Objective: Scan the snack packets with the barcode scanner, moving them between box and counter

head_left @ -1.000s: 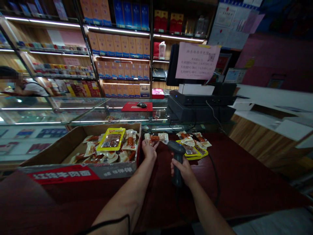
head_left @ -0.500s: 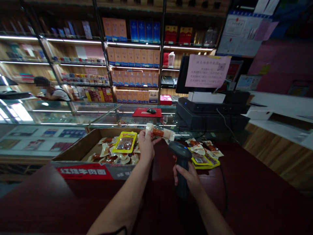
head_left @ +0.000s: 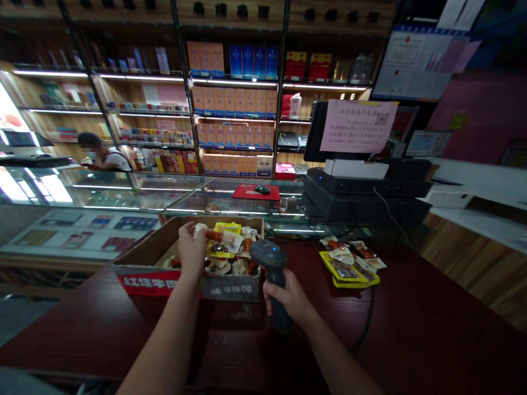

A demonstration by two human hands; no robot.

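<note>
My left hand [head_left: 192, 248] is closed on one end of a vacuum-packed sausage [head_left: 220, 237], holding it above the cardboard box [head_left: 233, 288]. Inside that box lie several similar packs and a yellow snack packet [head_left: 228, 226], partly hidden behind the held sausage. My right hand [head_left: 286, 296] grips the handle of a black barcode scanner [head_left: 269, 255]. The scanner's head, with a small blue light on, is just right of the box and is angled toward the sausage. Farther right on the table, a small pile holds sausage packs [head_left: 364, 253] and yellow packets [head_left: 346, 270].
A dark red wooden table [head_left: 391, 329] carries the box. Behind it stand a glass counter [head_left: 197, 200] with a mouse [head_left: 262, 189] on a red mat, and a monitor [head_left: 317, 131] with a pink notice. A person [head_left: 109, 156] is at the far left before stocked shelves.
My left hand has carried the sausage leftward, from beside the box to over it. My right hand has shifted the scanner left as well. The whole view has turned slightly.
</note>
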